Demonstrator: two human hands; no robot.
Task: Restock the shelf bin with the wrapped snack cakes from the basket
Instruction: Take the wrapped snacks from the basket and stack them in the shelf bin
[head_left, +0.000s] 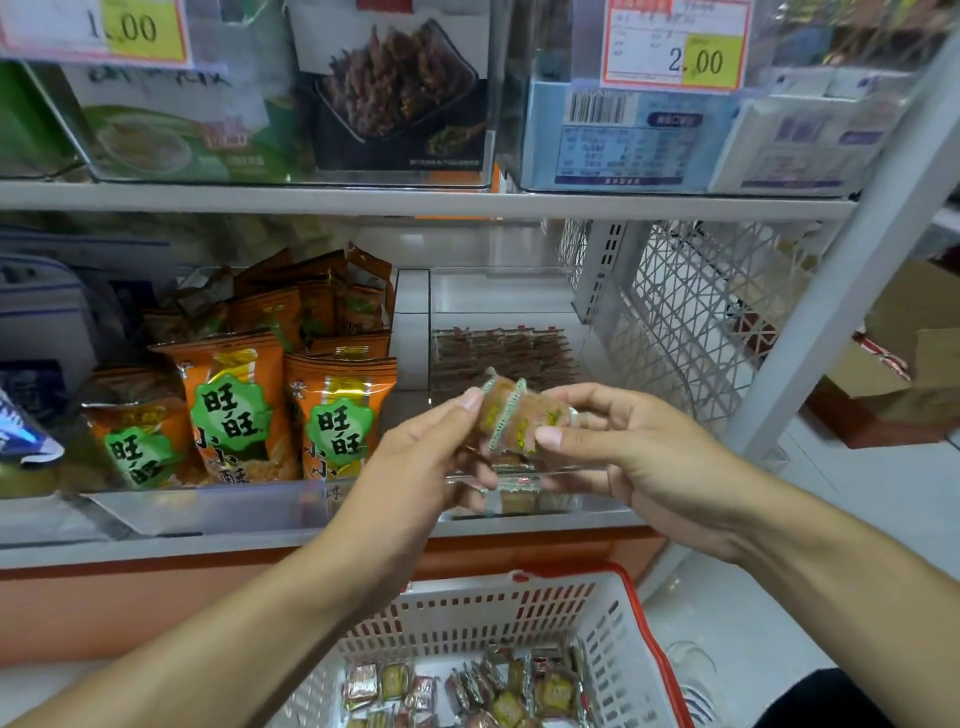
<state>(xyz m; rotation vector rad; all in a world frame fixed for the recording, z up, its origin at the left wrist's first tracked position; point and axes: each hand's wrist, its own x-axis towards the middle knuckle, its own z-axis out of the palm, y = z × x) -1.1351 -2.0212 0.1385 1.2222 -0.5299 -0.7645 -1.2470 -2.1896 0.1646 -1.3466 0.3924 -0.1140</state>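
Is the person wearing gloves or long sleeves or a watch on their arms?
No. The left hand and the right hand are both bare, with no gloves. Both forearms are uncovered as far as the picture shows, so no sleeves appear. No watch, ring or bracelet shows. The fingernails are short and plain.

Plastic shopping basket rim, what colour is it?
Red, on the white slotted plastic basket, seen in the head view.

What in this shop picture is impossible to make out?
- Head view: how many snack cakes are held; the left hand and right hand cover their ends.
- How full the clear shelf bin is; the hands hide its front.
- The basket contents; the bottom edge cuts them off.
- The left price tag; the top edge crops it.
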